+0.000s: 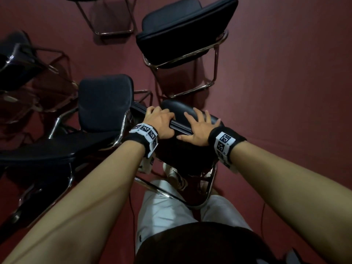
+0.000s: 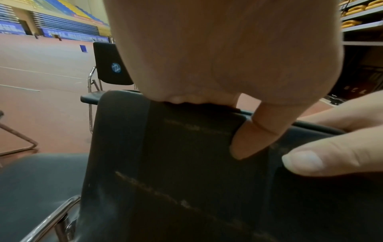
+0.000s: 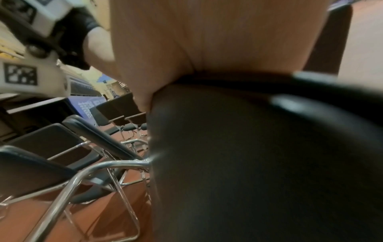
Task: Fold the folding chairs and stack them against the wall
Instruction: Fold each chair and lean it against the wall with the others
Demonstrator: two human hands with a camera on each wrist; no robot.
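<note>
A black padded folding chair (image 1: 182, 111) with a chrome frame stands right in front of me, its backrest top under both hands. My left hand (image 1: 162, 119) grips the top edge of the backrest (image 2: 186, 163), fingers curled over the far side and thumb (image 2: 254, 139) pressed on the near face. My right hand (image 1: 198, 126) lies flat on the backrest top with fingers spread and straight. In the right wrist view the palm (image 3: 207, 41) presses on the dark backrest (image 3: 259, 155). My feet show below the chair.
Several more black chairs stand around: one close at the left (image 1: 104, 100), one ahead (image 1: 182, 33), others at the far left (image 1: 17, 60) and top (image 1: 106, 16). Red floor (image 1: 285, 73) lies open to the right. Shelving (image 2: 360, 24) shows in the left wrist view.
</note>
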